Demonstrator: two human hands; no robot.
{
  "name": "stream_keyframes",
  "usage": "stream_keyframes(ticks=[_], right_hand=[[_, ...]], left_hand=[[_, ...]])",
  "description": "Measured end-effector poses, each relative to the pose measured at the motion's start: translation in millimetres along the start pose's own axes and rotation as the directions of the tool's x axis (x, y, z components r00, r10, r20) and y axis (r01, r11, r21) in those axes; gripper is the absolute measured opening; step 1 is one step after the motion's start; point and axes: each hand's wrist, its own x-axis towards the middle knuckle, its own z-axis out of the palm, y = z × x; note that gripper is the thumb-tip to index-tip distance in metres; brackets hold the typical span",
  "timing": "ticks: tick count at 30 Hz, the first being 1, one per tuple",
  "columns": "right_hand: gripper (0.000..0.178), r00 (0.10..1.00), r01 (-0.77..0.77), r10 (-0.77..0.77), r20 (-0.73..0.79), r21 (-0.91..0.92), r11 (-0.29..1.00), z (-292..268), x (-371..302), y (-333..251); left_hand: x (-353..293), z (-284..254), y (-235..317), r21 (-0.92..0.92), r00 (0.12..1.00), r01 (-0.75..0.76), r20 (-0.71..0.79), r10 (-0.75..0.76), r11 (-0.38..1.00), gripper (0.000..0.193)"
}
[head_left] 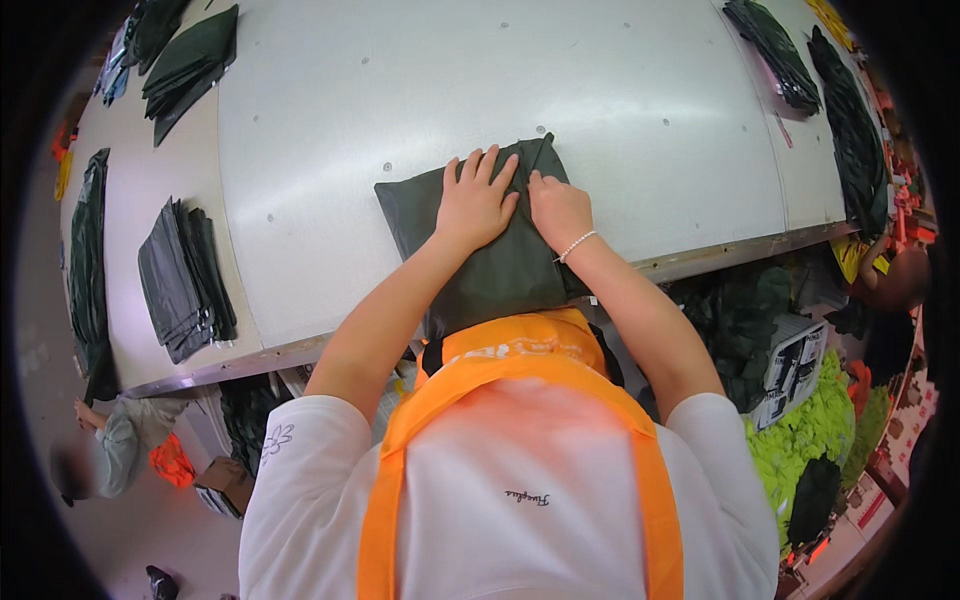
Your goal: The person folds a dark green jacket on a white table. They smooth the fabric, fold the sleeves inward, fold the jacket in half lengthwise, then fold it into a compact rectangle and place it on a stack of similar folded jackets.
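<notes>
A dark green piece of folded fabric [485, 265] lies on the metal-topped table in front of me, its near edge reaching the table's front edge by my orange apron. My left hand [474, 203] rests flat on its upper middle, fingers spread. Just to the right, my right hand [558, 210], with a beaded bracelet at the wrist, has its fingers curled in a pinch at a fold along the fabric's right side. What sits between those fingertips is mostly hidden, but the fold runs up to them.
Stacks of dark folded pieces [182, 280] lie on the table's left part, with more bundles [775, 55] at the far right. Below the right edge are a lime-green heap [800, 440] and a printed carton [790, 370]. Other people work at far left and far right.
</notes>
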Motion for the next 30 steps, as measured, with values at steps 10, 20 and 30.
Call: stream_keyframes(ticks=[10, 20, 30], right_hand=[[0.015, 0.976, -0.214, 0.174, 0.131, 0.440, 0.872, 10, 69, 22], [0.011, 0.882, -0.435, 0.175, 0.437, 0.615, 0.657, -7, 90, 29], [0.008, 0.981, -0.081, -0.069, 0.183, 0.702, 0.708, -14, 7, 45]], left_hand=[[15, 2, 1, -0.114, 0.997, 0.063, 0.046, -0.058, 0.991, 0.047], [78, 30, -22, -0.263, 0.855, 0.463, 0.386, -0.347, 0.847, 0.030], [83, 30, -21, -0.259, 0.793, 0.561, 0.441, -0.420, 0.787, 0.033]])
